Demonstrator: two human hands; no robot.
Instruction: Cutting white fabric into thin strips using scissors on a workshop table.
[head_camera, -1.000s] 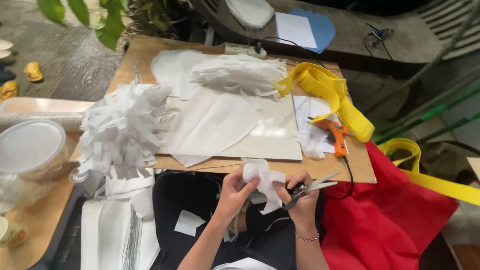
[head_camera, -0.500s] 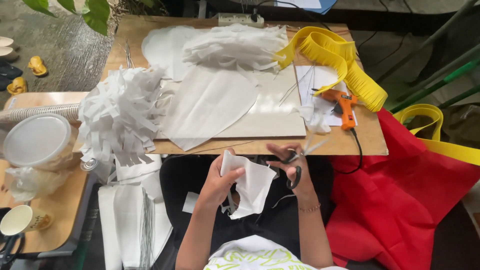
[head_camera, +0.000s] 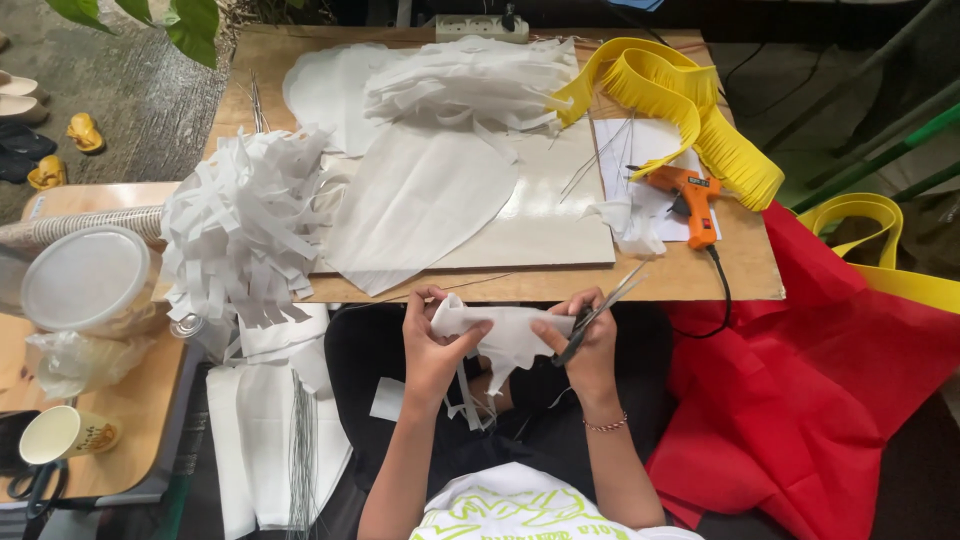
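Note:
My left hand (head_camera: 432, 342) pinches a piece of white fabric (head_camera: 503, 334) over my lap, just below the wooden table's front edge (head_camera: 540, 287). My right hand (head_camera: 588, 335) grips a pair of scissors (head_camera: 600, 310) by the handles, blades pointing up and to the right, right beside the fabric's right end. Thin cut strips hang down from the piece between my hands.
On the table lie large white fabric sheets (head_camera: 420, 200), a heap of white strips (head_camera: 240, 235), yellow fringed bands (head_camera: 680, 105) and an orange glue gun (head_camera: 690, 200). Red cloth (head_camera: 820, 380) spreads at the right. A lidded plastic tub (head_camera: 85, 280) and cup (head_camera: 65, 435) stand left.
The view has tilted down and closer. My hands have turned the white fabric from hanging upright to lying sideways between them, with the scissors now at its right end.

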